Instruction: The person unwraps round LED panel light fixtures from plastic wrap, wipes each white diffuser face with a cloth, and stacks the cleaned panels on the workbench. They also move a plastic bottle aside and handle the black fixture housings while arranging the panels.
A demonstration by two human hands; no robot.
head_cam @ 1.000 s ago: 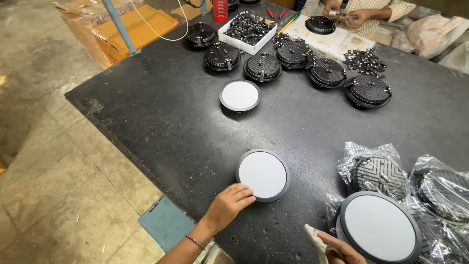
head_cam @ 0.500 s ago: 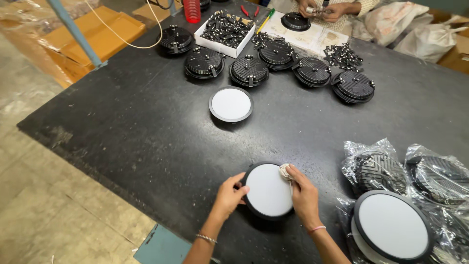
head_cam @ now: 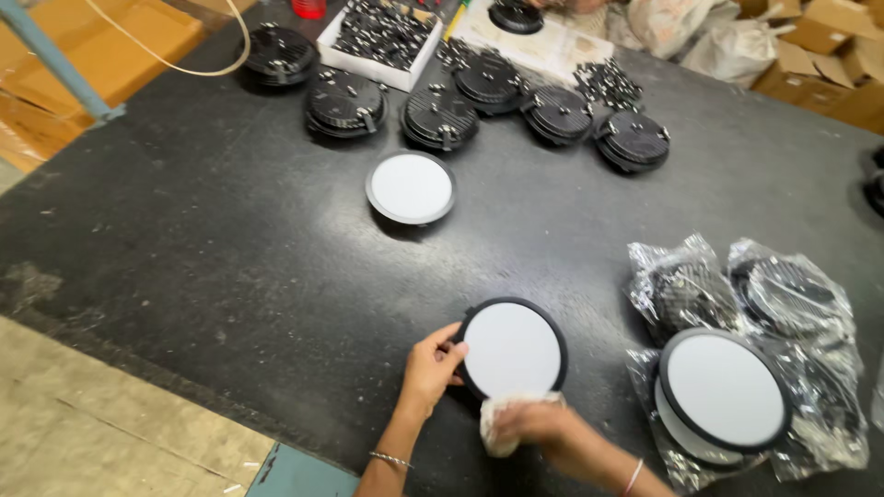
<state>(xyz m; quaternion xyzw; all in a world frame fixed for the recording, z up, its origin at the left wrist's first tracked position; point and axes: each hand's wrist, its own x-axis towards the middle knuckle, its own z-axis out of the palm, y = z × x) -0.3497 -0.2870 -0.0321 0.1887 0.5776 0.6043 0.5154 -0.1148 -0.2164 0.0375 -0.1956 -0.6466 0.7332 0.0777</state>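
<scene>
Right hand (head_cam: 543, 425), clutching a crumpled white cloth (head_cam: 502, 425), has shifted from the round black-rimmed white panel light's (head_cam: 512, 349) upper-right edge to its lower edge; left hand (head_cam: 431, 370) still grips its left rim.

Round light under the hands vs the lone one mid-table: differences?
The near light is gripped at its rim by the left hand, with the right hand pressing a cloth to its edge; the far light lies untouched. Both lie white face up, with black rims.
</scene>
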